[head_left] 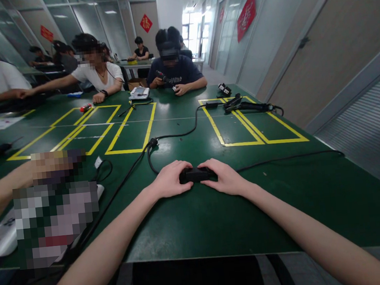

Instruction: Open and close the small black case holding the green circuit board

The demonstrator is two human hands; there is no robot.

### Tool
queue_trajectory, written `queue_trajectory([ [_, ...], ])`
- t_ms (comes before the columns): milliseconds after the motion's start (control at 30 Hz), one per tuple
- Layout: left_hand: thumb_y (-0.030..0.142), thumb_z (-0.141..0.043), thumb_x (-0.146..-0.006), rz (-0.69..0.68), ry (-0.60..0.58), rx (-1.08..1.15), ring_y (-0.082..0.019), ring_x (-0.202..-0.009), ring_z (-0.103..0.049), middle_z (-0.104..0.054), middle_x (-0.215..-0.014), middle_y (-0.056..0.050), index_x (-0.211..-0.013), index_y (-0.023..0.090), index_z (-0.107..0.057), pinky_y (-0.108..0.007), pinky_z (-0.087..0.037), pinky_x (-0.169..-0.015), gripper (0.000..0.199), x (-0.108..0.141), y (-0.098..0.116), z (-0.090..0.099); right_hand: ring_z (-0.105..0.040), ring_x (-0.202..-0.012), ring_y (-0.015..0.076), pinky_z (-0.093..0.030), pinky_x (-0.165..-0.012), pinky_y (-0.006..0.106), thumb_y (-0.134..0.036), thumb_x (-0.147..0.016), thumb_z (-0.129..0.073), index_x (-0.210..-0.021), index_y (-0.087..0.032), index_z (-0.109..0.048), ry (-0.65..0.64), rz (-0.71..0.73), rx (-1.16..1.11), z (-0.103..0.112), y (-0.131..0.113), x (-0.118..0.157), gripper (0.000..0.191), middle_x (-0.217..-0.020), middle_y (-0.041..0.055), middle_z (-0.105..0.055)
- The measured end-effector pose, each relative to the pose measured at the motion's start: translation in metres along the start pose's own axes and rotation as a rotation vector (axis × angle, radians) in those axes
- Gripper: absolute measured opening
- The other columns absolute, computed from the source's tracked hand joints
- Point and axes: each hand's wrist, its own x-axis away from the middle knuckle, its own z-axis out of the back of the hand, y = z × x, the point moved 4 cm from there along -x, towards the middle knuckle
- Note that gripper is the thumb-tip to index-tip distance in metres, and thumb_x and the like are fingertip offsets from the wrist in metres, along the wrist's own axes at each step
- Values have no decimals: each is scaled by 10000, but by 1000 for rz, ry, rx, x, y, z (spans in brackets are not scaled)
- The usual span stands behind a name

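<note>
Two-handed grip noted: left hand (173, 180) and right hand (225, 177) grasp opposite ends of a black adapter block (196, 174), thumbs nearside, fingers farside. The block lies between them, at the green tabletop (192, 232); contact with the surface cannot be confirmed. Gripping both ends presumably steadies it against the black cord (292, 157) emerging behind the right hand.
</note>
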Motion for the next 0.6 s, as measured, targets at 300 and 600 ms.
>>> queue_trajectory([
  [300,360,-644,-942,-66,-60,-143,-257,-947,-684,-740,-1016,-71,-1107,213,-682,-362,-508,-862,224,-2,7,-2,-649,-893,253,-545,-812,401,-316,-973,-586,-1133,-208,-667,-19,39,57,1,-9,0,210,-994,101,-724],
  [600,391,-625,-957,-100,-57,-187,-260,-973,-683,-740,-1070,-78,-1194,210,-658,-354,-500,-849,299,0,11,2,-698,-925,263,-566,-847,422,-323,-948,-632,-1155,-215,-711,29,38,3,3,-12,0,246,-1044,106,-759],
])
